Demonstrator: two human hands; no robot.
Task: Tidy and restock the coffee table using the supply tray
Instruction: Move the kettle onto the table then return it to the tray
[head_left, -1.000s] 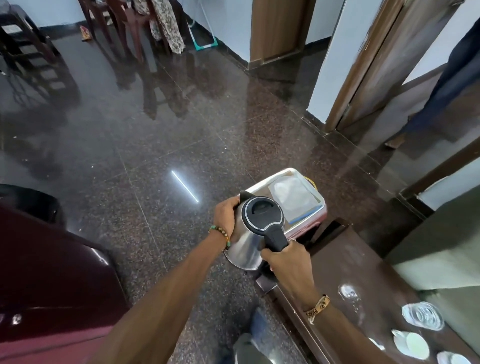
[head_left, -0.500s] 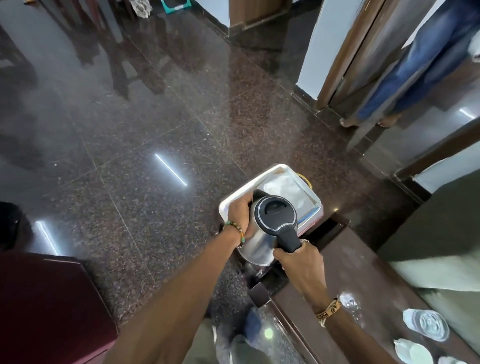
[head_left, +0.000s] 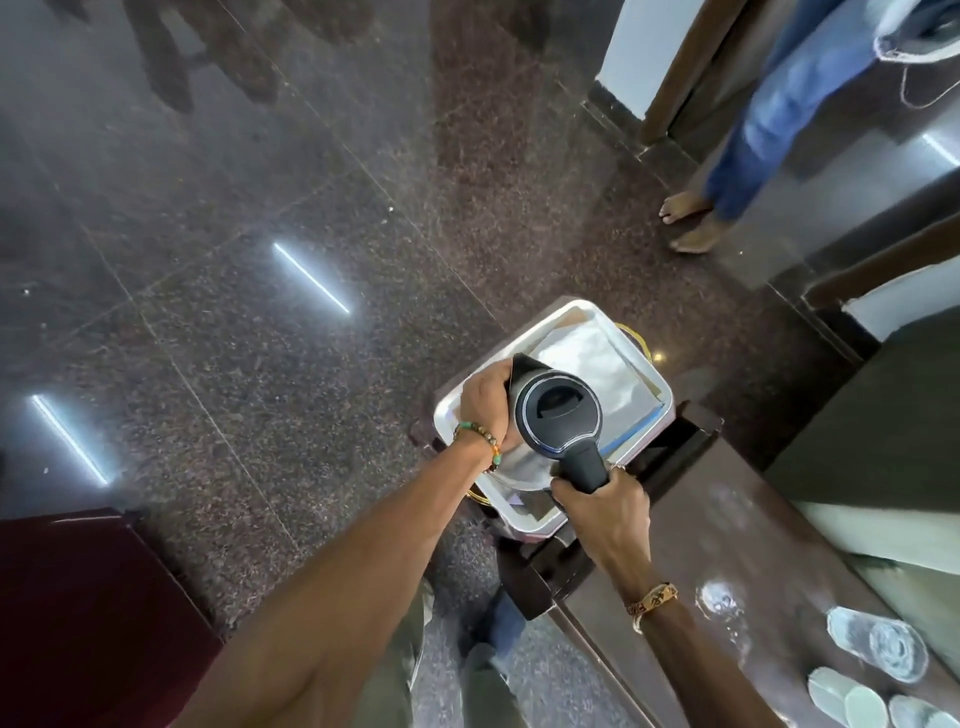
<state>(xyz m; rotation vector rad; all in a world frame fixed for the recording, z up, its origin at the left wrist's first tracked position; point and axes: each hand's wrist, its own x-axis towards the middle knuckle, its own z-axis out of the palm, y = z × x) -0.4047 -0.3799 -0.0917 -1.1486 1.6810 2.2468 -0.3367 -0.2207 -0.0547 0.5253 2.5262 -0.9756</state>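
A steel electric kettle (head_left: 556, 410) with a black lid and black handle is held over a silver supply tray (head_left: 576, 317). My right hand (head_left: 605, 512) grips the kettle's black handle. My left hand (head_left: 485, 402) presses flat against the kettle's steel side, near the spout. The tray stands past the end of the dark wooden coffee table (head_left: 737, 525), and a pale folded cloth (head_left: 582, 358) lies in its far half. The kettle hides the tray's middle.
On the table at lower right lie several pale round coasters (head_left: 878, 644) and white smudges. A person in blue jeans (head_left: 769, 104) stands barefoot at upper right by a doorframe. A maroon sofa (head_left: 78, 613) fills the lower left. Polished dark granite floor (head_left: 260, 208) stretches beyond.
The view has tilted down and closed in on the tray. The kettle, in both hands throughout, now sits lower and further over the tray. The standing person has come more into view.
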